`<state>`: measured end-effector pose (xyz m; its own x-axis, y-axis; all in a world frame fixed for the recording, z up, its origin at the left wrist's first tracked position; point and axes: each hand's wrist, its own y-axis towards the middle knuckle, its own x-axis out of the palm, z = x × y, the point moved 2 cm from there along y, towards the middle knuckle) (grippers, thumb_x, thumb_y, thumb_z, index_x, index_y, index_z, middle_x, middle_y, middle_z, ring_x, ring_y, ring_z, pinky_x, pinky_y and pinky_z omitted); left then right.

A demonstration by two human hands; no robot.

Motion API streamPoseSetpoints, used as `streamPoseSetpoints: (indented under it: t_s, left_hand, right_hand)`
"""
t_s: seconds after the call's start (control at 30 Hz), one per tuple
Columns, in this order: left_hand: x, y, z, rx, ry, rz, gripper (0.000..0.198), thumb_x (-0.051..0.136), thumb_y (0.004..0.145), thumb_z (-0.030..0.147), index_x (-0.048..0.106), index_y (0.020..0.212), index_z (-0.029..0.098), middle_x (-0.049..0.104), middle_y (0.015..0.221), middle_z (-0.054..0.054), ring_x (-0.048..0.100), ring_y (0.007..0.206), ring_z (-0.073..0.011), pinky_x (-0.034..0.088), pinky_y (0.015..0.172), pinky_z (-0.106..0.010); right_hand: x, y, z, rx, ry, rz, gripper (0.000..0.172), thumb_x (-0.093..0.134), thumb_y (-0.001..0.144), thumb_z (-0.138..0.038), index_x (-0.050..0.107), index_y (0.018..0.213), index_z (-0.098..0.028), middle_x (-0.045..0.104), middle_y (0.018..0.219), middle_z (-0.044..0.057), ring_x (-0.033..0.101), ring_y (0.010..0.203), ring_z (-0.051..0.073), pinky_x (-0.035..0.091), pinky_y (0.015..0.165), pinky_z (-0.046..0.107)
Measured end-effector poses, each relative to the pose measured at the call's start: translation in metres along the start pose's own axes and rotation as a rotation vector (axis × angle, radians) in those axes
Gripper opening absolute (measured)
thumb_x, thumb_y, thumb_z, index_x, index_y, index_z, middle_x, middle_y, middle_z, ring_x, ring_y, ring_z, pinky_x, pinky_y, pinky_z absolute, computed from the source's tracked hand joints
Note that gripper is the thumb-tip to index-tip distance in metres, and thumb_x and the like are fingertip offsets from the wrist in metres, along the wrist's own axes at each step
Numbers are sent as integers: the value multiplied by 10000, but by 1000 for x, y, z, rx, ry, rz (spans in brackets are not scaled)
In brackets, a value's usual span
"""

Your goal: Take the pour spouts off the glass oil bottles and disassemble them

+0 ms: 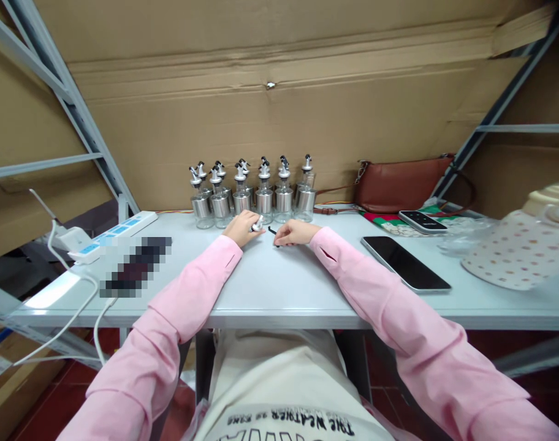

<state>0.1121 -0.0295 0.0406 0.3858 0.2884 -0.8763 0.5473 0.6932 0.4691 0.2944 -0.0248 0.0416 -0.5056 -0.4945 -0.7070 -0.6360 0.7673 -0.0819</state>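
Note:
My left hand (243, 229) is closed around a silver pourer spout (258, 224), its shiny top showing past the fingers. Close by on the right, the fingers of my right hand (294, 233) are pinched together on a small black bent piece (272, 231); part of it is hidden by the fingertips. Both hands rest low over the tabletop (279, 288), a short gap apart. Just behind them stand several glass oil bottles (264, 201) with brushed steel sleeves, upright in a cluster, each topped with a silver and black pourer.
A smartphone (406, 263) lies right of my right arm, with a black-topped device (422, 222) behind it. A brown bag (401, 184) and a dotted container (513, 251) occupy the right side. On the left are a power strip (118, 234), white cables and a pixelated object (136, 267). Cardboard walls the back.

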Motion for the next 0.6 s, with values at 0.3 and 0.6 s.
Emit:
streamPoseSetpoints:
  t_s: [0.3,0.6]
  left_hand:
    - [4,-2,9,-94,-50,36,574,298,876,551,400,1306,184,453,1320,-111,396,1214,-235,305,981,-395]
    - [5,1,14,24,-158,159,682,271,858,592,224,1387,164,294,1420,-141,284,1306,-235,280,1036,-369]
  right_hand:
    - [8,-1,-19,-27,421,177,264,514,833,-373,577,737,-135,629,730,28,549,557,73,452,481,173]
    - [21,-3,-40,-37,801,183,320,422,880,-423,468,701,-161,473,490,-39,482,451,81,379,449,190]
